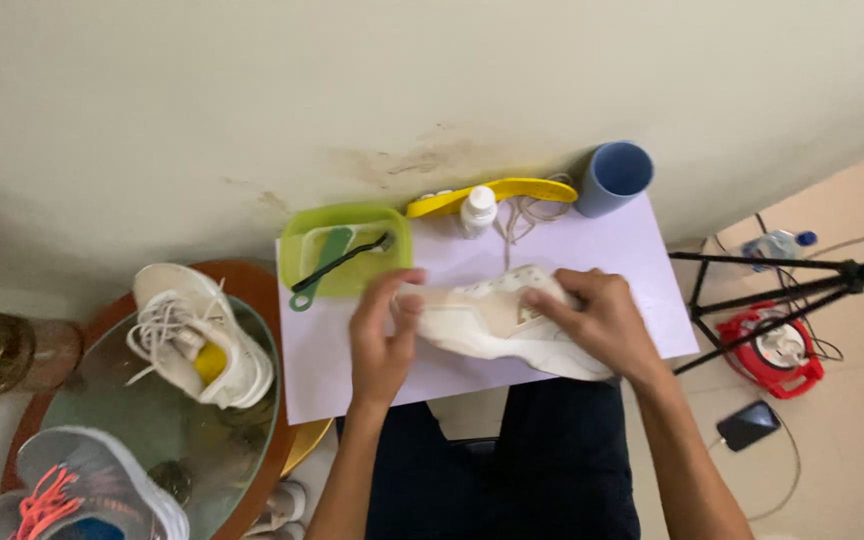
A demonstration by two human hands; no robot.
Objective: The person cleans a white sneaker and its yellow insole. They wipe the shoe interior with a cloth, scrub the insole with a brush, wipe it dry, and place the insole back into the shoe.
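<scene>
— Where's the white sneaker [497, 322], and who has it?

— Middle of the lilac table [642, 262], lying on its side. The left hand [384, 335] has its fingers curled round the 9 o'clock end; the right hand [602, 322] lies over the 3 o'clock half, fingers closed on the upper.

— Which way does it run?

— Long axis from 9 to about 4 o'clock, nearly parallel to the table's near edge. I cannot tell which end is the toe — the hands cover both.

— Room to move?

— Tight at 12 o'clock: the wall stands right behind the table, with a green tub [344, 250] holding a brush [340, 262], a white bottle [477, 210], a yellow insole [492, 194] and a blue cup [613, 178] lined along it. Bare table shows at 1 to 2 o'clock and at 7 o'clock. The sneaker's right end reaches close to the near edge.

— Beyond the edges?

— At 9 o'clock a round glass-topped stand [152, 420] touches the table, carrying another white shoe [202, 335]. At 3 o'clock, a black tripod [782, 290] and a red cable reel [777, 350] on the floor.
</scene>
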